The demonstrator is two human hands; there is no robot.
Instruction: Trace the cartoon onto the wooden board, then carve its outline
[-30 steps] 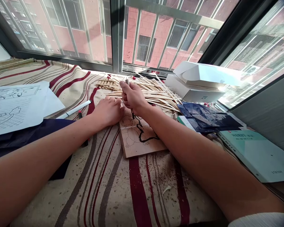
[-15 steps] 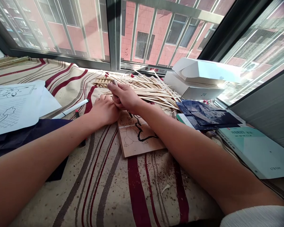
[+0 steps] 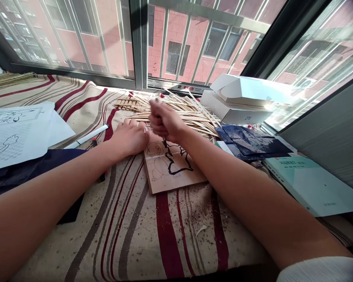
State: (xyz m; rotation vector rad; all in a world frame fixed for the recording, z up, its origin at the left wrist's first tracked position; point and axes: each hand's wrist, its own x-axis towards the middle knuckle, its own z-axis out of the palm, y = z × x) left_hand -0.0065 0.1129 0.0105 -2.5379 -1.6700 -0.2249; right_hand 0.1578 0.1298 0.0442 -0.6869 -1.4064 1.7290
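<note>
A thin wooden board (image 3: 169,176) with a traced cartoon figure and a thick black outline lies on the striped cloth. My right hand (image 3: 164,121) is a fist around an upright carving tool (image 3: 164,143), whose dark tip touches the board near the figure's head. My left hand (image 3: 131,137) lies on the board's upper left corner with its fingers curled down, pressing it flat.
A heap of thin wooden sticks (image 3: 191,111) lies behind the hands. White boxes (image 3: 241,100) stand at the right, then dark blue carbon paper (image 3: 253,143) and a teal book (image 3: 312,182). A white marker (image 3: 88,136) and printed drawings (image 3: 14,133) lie left. Wood shavings dot the cloth.
My right hand leaned the tool over to the left, then brought it back upright with the tip lower on the board. My left hand stayed on the corner.
</note>
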